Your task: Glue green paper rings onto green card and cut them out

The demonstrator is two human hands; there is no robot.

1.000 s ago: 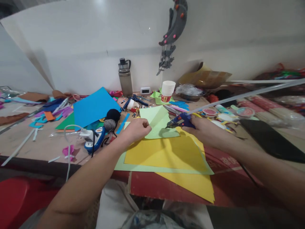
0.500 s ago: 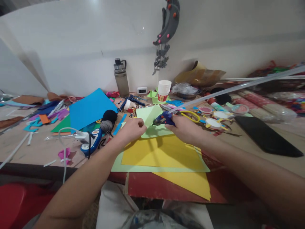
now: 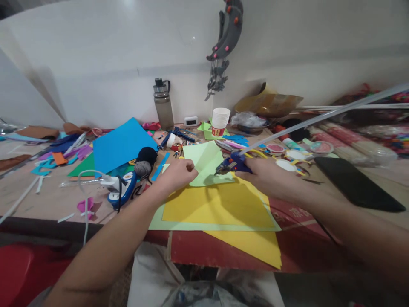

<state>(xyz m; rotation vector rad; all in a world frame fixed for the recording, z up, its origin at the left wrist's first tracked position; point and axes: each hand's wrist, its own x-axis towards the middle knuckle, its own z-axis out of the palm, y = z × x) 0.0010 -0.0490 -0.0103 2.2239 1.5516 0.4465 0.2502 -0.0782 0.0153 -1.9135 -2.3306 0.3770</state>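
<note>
My right hand [image 3: 260,172] grips a blue hot glue gun [image 3: 231,163] whose nozzle points left and down over a pale green sheet [image 3: 204,160]. A long clear glue stick [image 3: 306,121] sticks out of the gun's back toward the upper right. On the left edge of that folded-looking green sheet, my left hand [image 3: 180,172] is closed with its fingers pinched on the paper. Beneath lie yellow paper [image 3: 217,209] and a larger light green sheet [image 3: 191,227].
Left stand a blue power strip [image 3: 123,192], yarn balls [image 3: 145,162] and a blue sheet [image 3: 123,147]. Behind are a water bottle [image 3: 163,106] and paper cups [image 3: 220,121]. A black flat slab [image 3: 358,183] lies right, near small round paper crafts [image 3: 286,165].
My right hand has moved the glue gun to the right and slightly toward me, uncovering more of the green sheet. My left hand has stayed nearly still.
</note>
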